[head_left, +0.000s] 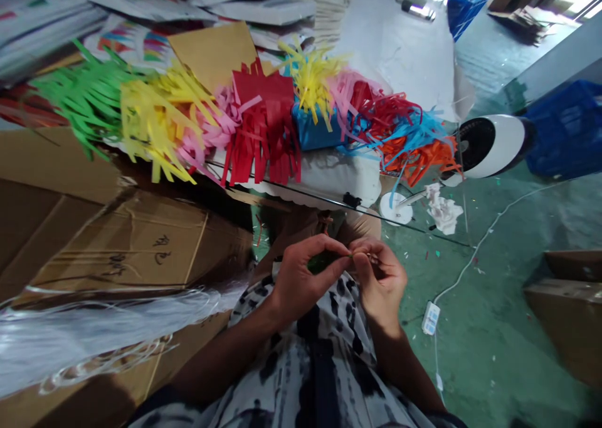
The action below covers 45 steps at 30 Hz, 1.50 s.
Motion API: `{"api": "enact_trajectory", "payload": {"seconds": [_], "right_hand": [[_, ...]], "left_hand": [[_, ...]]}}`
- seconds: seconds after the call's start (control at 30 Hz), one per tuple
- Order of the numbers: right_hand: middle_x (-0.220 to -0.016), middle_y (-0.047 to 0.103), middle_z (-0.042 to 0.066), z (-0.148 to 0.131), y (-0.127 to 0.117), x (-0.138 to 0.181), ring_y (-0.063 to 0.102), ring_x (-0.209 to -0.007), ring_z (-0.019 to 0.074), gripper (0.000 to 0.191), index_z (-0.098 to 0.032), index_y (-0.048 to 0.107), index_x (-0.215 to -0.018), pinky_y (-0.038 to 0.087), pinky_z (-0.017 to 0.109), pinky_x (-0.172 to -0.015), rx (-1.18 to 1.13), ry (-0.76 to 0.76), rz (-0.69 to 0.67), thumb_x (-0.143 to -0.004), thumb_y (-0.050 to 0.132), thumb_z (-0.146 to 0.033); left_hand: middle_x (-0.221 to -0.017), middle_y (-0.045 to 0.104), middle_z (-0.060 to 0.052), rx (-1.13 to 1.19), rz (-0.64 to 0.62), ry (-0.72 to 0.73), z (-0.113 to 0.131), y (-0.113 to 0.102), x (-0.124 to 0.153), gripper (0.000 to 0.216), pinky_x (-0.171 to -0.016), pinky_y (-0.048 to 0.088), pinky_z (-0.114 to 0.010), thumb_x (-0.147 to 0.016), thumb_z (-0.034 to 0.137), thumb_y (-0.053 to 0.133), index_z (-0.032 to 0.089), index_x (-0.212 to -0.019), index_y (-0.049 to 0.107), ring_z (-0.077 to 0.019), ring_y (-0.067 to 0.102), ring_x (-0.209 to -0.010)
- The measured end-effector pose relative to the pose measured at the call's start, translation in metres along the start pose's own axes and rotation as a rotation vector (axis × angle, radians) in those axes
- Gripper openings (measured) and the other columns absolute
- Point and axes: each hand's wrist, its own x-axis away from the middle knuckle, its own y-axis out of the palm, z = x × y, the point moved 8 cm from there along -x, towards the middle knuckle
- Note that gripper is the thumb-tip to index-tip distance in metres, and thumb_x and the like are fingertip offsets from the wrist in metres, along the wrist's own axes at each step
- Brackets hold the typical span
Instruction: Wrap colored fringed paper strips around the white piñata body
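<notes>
Over my lap, my left hand (310,271) and my right hand (380,274) meet at the fingertips, both closed in a pinch. Whatever lies between the fingers is too small to make out. Ahead of them on the table edge lie cut-fringe paper bundles: a green fringe (89,96), a yellow fringe (145,124), a pink fringe (207,133), a red fringe (263,127), a blue piece (315,130), and an orange fringe (418,158) at the right end. Neither hand touches these bundles.
Cardboard boxes (89,234) and a bundle of white strings (103,328) are at my left. On the floor at right lie a power strip (430,318) with its cable and a cardboard box (569,309). A white fan (498,146) stands beyond the table's right end.
</notes>
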Motion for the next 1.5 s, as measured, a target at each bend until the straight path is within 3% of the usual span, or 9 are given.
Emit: {"api": "enact_trajectory", "payload": {"seconds": [0.13, 0.43, 0.73, 0.83, 0.93, 1.07, 1.2, 1.37, 1.5], "right_hand": [[-0.086, 0.069, 0.001, 0.001, 0.001, -0.002, 0.064, -0.081, 0.0168, 0.015, -0.025, 0.074, -0.089, 0.051, 0.028, -0.073, 0.064, 0.014, -0.034, -0.093, 0.076, -0.040], [-0.082, 0.067, 0.000, 0.001, -0.011, -0.009, 0.061, -0.075, 0.0150, 0.022, -0.024, 0.070, -0.087, 0.050, 0.026, -0.068, 0.073, 0.047, 0.047, -0.093, 0.075, -0.044], [-0.094, 0.071, 0.002, 0.015, 0.003, -0.016, 0.066, -0.087, 0.0166, 0.014, -0.025, 0.074, -0.097, 0.054, 0.028, -0.077, 0.038, 0.097, -0.076, -0.092, 0.077, -0.037], [-0.096, 0.071, 0.002, 0.011, 0.000, -0.024, 0.066, -0.084, 0.0162, 0.017, -0.027, 0.076, -0.108, 0.054, 0.028, -0.075, 0.072, 0.083, -0.058, -0.094, 0.075, -0.036], [-0.088, 0.070, 0.001, -0.002, -0.005, -0.034, 0.065, -0.081, 0.0161, 0.010, -0.025, 0.075, -0.091, 0.052, 0.028, -0.074, 0.144, -0.010, -0.003, -0.096, 0.071, -0.032], [-0.085, 0.069, 0.002, -0.010, -0.001, -0.046, 0.064, -0.084, 0.0182, 0.013, -0.024, 0.074, -0.083, 0.051, 0.031, -0.076, 0.214, -0.072, -0.055, -0.095, 0.073, -0.030], [-0.081, 0.067, 0.001, -0.003, 0.001, -0.056, 0.061, -0.078, 0.0168, 0.016, -0.023, 0.074, -0.083, 0.049, 0.029, -0.073, 0.193, 0.003, -0.122, -0.096, 0.071, -0.032], [-0.082, 0.065, -0.001, -0.001, -0.010, -0.072, 0.059, -0.074, 0.0144, 0.013, -0.024, 0.072, -0.092, 0.047, 0.025, -0.067, 0.019, 0.087, 0.047, -0.096, 0.071, -0.036], [-0.091, 0.070, 0.002, -0.014, 0.029, -0.090, 0.064, -0.076, 0.0153, 0.016, -0.024, 0.076, -0.097, 0.051, 0.025, -0.068, 0.114, 0.095, -0.224, -0.094, 0.073, -0.039]], "left_hand": [[-0.082, 0.077, 0.000, 0.010, 0.025, -0.026, -0.003, -0.002, -0.001, 0.009, -0.073, 0.053, -0.025, -0.088, 0.028, 0.080, 0.020, -0.086, 0.077, -0.0150, 0.069, -0.076], [-0.090, 0.082, -0.003, 0.039, -0.043, -0.094, -0.011, -0.002, -0.004, 0.010, -0.075, 0.057, -0.025, -0.088, 0.027, 0.079, 0.021, -0.094, 0.082, -0.0178, 0.075, -0.082], [-0.081, 0.079, 0.000, 0.046, 0.036, -0.121, -0.017, -0.008, -0.016, 0.008, -0.073, 0.055, -0.024, -0.087, 0.029, 0.078, 0.020, -0.086, 0.079, -0.0160, 0.072, -0.076], [-0.082, 0.078, -0.001, 0.041, 0.000, -0.152, -0.022, -0.009, -0.021, 0.012, -0.075, 0.054, -0.025, -0.089, 0.031, 0.077, 0.020, -0.088, 0.078, -0.0166, 0.071, -0.077], [-0.091, 0.077, -0.003, 0.037, -0.087, -0.153, -0.024, -0.004, -0.027, 0.017, -0.080, 0.054, -0.026, -0.093, 0.036, 0.073, 0.020, -0.096, 0.075, -0.0177, 0.071, -0.086], [-0.095, 0.073, -0.002, 0.027, -0.193, -0.157, -0.026, 0.004, -0.036, 0.030, -0.082, 0.052, -0.026, -0.097, 0.044, 0.069, 0.021, -0.117, 0.068, -0.0175, 0.069, -0.089], [-0.076, 0.068, 0.000, -0.050, -0.264, -0.142, -0.029, 0.007, -0.044, 0.032, -0.070, 0.045, -0.025, -0.102, 0.047, 0.059, 0.019, -0.093, 0.072, -0.0151, 0.061, -0.073], [-0.074, 0.066, 0.000, -0.047, -0.266, -0.127, -0.028, -0.005, -0.050, 0.037, -0.068, 0.042, -0.025, -0.104, 0.046, 0.055, 0.018, -0.087, 0.072, -0.0147, 0.059, -0.071], [-0.067, 0.060, 0.001, 0.025, -0.185, -0.169, -0.028, -0.022, -0.057, 0.042, -0.063, 0.040, -0.025, -0.103, 0.051, 0.054, 0.018, -0.083, 0.068, -0.0135, 0.054, -0.063]]}}
